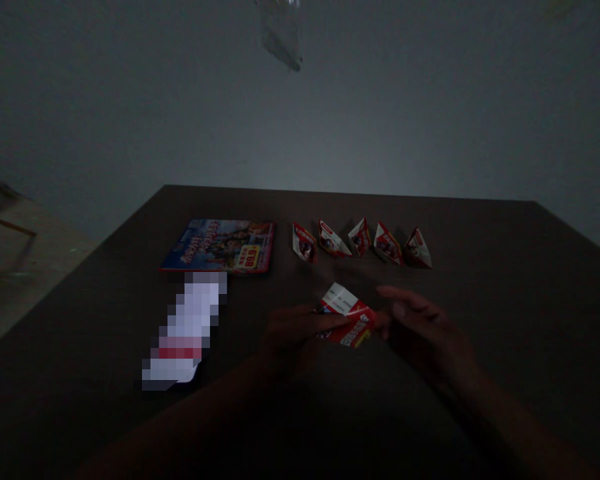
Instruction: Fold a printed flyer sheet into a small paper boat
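Note:
Over the middle of the dark table, my left hand point(300, 330) grips a folded piece of red and white printed paper point(349, 312), with fingers laid across its front. My right hand point(427, 327) is just to the right of this paper, fingers apart. A fingertip shows at the paper's right edge; which hand it belongs to I cannot tell. Behind my hands, several small folded paper shapes point(334, 240) in similar red and white print stand in a row. They have pointed corners, like little boats.
A colourful magazine or booklet point(220, 247) lies at the left of the table point(505, 267). In front of it is a phone-like object point(187, 327), its surface blurred out. A pale wall point(380, 120) rises behind the table, with a clear plastic bag point(281, 33) hanging on it.

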`<state>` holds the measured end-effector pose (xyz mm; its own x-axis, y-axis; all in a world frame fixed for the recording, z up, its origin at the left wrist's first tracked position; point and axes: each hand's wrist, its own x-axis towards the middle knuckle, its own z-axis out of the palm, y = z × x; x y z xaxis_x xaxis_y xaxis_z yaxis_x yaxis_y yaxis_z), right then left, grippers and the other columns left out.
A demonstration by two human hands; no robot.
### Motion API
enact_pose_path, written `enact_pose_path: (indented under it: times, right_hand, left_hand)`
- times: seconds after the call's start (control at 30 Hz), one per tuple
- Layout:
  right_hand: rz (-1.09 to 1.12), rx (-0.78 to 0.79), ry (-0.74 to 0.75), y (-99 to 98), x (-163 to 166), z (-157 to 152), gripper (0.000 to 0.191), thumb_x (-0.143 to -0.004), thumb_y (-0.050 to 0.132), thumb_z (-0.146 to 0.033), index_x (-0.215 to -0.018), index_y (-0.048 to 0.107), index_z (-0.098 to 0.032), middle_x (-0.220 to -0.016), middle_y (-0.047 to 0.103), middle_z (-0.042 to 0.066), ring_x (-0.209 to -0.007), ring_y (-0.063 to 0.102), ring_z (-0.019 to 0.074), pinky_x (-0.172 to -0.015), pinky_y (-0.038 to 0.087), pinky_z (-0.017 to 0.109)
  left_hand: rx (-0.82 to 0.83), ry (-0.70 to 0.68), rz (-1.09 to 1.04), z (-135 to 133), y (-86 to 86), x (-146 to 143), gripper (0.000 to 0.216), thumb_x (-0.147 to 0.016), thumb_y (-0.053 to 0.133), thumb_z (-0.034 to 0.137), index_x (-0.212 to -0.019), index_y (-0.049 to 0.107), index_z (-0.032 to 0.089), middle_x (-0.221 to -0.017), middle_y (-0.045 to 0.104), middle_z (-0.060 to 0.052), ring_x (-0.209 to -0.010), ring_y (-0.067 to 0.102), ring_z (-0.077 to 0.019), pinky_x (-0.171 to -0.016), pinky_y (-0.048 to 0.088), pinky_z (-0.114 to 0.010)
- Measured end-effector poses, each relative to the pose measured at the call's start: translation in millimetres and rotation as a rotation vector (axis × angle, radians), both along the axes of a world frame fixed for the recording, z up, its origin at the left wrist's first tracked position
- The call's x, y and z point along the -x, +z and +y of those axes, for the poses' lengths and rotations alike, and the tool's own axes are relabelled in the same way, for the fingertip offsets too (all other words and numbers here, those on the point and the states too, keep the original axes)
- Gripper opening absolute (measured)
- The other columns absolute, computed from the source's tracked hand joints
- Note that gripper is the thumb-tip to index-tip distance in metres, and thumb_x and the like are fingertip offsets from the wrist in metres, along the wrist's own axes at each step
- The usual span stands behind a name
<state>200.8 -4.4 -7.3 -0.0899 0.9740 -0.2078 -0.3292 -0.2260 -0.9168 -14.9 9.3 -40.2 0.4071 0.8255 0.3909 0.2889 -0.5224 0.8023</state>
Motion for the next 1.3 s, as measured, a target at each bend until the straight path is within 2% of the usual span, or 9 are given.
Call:
enact_pose_path:
  times: [0.07, 0.1, 0.17, 0.33, 0.5, 0.77, 0.9, 1.13, 1.3]
  right_hand:
    - [-0.206, -0.170, -0.045, 1.8, -3.9, -2.4, 0.024, -0.071, 0.075, -0.030, -0.094, 0.073, -0.029, -0.072, 0.073, 0.001, -0.065, 0.065, 0.0153, -0.063, 0.052, 0.027]
    - [-0.340, -0.246, -0.059, 2.8, -5.0, -3.9, 0.018, -0.068, 0.076, -0.025, -0.086, 0.075, -0.029, -0.074, 0.074, 0.002, -0.068, 0.066, 0.0169, -0.064, 0.053, 0.028]
    - [-0.518, -0.393, -0.031, 4.6, -5.5, -6.6, 0.015, -0.068, 0.075, -0.020, -0.081, 0.076, -0.029, -0.079, 0.075, 0.003, -0.074, 0.068, 0.0199, -0.068, 0.055, 0.030]
    - [-0.658, -0.545, -0.050, 6.1, -2.1, -7.2, 0.013, -0.070, 0.073, -0.020, -0.080, 0.076, -0.029, -0.079, 0.075, 0.003, -0.071, 0.070, 0.0209, -0.062, 0.058, 0.030]
    - [-0.622, -0.562, -0.059, 5.9, 0.4, -5.4, 0.013, -0.070, 0.072, -0.016, -0.076, 0.075, -0.027, -0.072, 0.075, 0.000, -0.064, 0.070, 0.0168, -0.056, 0.057, 0.023]
    - [-0.681, -0.417, -0.198, 5.8, -3.6, -6.4, 0.002, -0.068, 0.075, -0.024, -0.069, 0.074, -0.024, -0.069, 0.074, 0.001, -0.060, 0.069, 0.0178, -0.053, 0.055, 0.023]
    - [-0.687, -0.386, -0.255, 5.1, -9.1, -3.8, 0.004, -0.066, 0.076, -0.027, -0.068, 0.074, -0.024, -0.068, 0.074, 0.001, -0.061, 0.069, 0.0177, -0.054, 0.056, 0.023]
    - [-0.689, -0.357, -0.227, 6.2, -9.2, -2.0, 0.007, -0.065, 0.076, -0.029, -0.071, 0.075, -0.024, -0.074, 0.075, 0.003, -0.067, 0.070, 0.0204, -0.060, 0.058, 0.027]
    - [-0.627, -0.296, -0.258, 8.5, -6.6, -3.6, 0.006, -0.064, 0.077, -0.028, -0.069, 0.075, -0.025, -0.074, 0.075, 0.002, -0.067, 0.069, 0.0181, -0.059, 0.056, 0.023]
  left_hand:
    - [-0.016, 0.018, -0.005, 0.4, 6.7, 1.8, 0.026, -0.087, 0.052, 0.021, -0.106, 0.070, 0.026, -0.083, 0.071, -0.004, -0.066, 0.063, -0.0152, -0.060, 0.046, -0.024]
    - [-0.016, 0.013, -0.012, 0.5, 10.1, 2.1, 0.026, -0.087, 0.052, 0.023, -0.106, 0.070, 0.025, -0.082, 0.071, -0.004, -0.066, 0.063, -0.0156, -0.060, 0.045, -0.024]
    - [-0.015, 0.007, -0.017, 0.4, 15.7, 1.5, 0.025, -0.087, 0.053, 0.027, -0.103, 0.071, 0.022, -0.077, 0.071, -0.005, -0.063, 0.063, -0.0162, -0.059, 0.045, -0.024]
    - [0.015, 0.033, 0.001, -1.0, 20.2, -2.6, 0.021, -0.084, 0.058, 0.024, -0.098, 0.073, 0.021, -0.071, 0.071, -0.003, -0.057, 0.062, -0.0145, -0.055, 0.043, -0.023]
    - [0.057, 0.027, -0.124, -2.4, 21.0, -7.3, 0.020, -0.079, 0.060, 0.014, -0.092, 0.074, 0.021, -0.072, 0.073, 0.000, -0.057, 0.065, -0.0112, -0.055, 0.045, -0.019]
    - [0.203, 0.134, -0.199, -0.6, 26.0, -7.8, 0.012, -0.075, 0.068, 0.018, -0.085, 0.074, 0.020, -0.080, 0.075, -0.001, -0.069, 0.070, -0.0153, -0.061, 0.051, -0.020]
    - [0.184, 0.223, -0.235, 1.7, 24.2, -5.3, 0.009, -0.072, 0.071, 0.017, -0.080, 0.074, 0.021, -0.079, 0.075, 0.000, -0.070, 0.070, -0.0151, -0.062, 0.054, -0.020]
    - [0.137, 0.298, -0.264, -1.5, 25.0, -7.1, 0.010, -0.070, 0.073, 0.014, -0.075, 0.073, 0.022, -0.079, 0.075, 0.002, -0.071, 0.070, -0.0132, -0.065, 0.055, -0.020]
    - [0.171, 0.318, -0.248, -3.3, 28.3, -8.3, 0.006, -0.070, 0.072, 0.015, -0.073, 0.073, 0.021, -0.077, 0.075, 0.001, -0.070, 0.070, -0.0140, -0.063, 0.054, -0.020]
